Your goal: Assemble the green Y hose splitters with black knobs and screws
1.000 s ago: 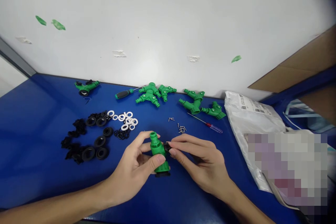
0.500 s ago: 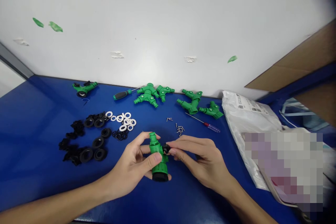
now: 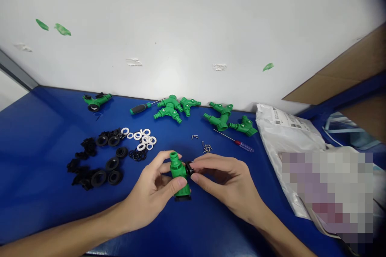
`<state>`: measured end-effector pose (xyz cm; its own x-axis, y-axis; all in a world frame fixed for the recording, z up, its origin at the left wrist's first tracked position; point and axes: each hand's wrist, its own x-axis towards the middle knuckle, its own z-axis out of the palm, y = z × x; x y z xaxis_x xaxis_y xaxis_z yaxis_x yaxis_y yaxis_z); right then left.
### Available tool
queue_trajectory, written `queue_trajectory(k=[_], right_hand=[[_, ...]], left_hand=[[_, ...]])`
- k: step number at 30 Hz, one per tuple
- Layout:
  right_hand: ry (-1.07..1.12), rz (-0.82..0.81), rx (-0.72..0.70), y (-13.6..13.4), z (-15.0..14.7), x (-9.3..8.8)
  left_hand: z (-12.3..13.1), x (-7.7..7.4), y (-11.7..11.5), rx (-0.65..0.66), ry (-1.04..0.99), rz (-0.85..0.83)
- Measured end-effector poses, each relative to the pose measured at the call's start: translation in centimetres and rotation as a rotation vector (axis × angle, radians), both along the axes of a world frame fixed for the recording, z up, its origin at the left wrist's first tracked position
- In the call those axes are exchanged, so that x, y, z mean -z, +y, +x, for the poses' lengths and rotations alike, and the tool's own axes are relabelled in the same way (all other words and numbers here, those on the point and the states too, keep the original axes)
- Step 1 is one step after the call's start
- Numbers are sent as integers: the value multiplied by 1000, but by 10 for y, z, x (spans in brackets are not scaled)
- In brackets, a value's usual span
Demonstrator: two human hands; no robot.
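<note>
My left hand [image 3: 150, 194] grips a green plastic hose connector [image 3: 178, 172] upright above the blue table [image 3: 39, 144], thumb on its lower body, fingers behind it. My right hand [image 3: 229, 180] pinches a small black part [image 3: 189, 167] against the connector's right side. A black collar shows at the connector's base.
Black rings [image 3: 99, 168] and white washers [image 3: 143, 136] lie to the left. Small screws [image 3: 205, 146] and a red-handled screwdriver [image 3: 238, 141] lie behind my hands. More green connectors [image 3: 196, 114] and a green-handled screwdriver [image 3: 141, 108] line the wall. A white bag [image 3: 289, 136] sits at right.
The connector has been turned slightly in my left hand, and my right-hand fingers have closed in on the black part at its side. Both hands stay in place.
</note>
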<state>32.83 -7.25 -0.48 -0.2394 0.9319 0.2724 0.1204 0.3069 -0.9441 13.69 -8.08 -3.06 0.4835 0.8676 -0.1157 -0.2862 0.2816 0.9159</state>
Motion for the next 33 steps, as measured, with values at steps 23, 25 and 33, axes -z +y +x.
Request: queue_trajectory(k=[23,25,33], right_hand=[[-146,252,-23,0,4,4],[-138,250,-30,0,4,5],[-103,281,-29,0,7,4]], left_hand=[[0,6,-5,-24,34,3],[1,4,-5,-12,31,-9],[-3,-2,-1,141,-27,-113]])
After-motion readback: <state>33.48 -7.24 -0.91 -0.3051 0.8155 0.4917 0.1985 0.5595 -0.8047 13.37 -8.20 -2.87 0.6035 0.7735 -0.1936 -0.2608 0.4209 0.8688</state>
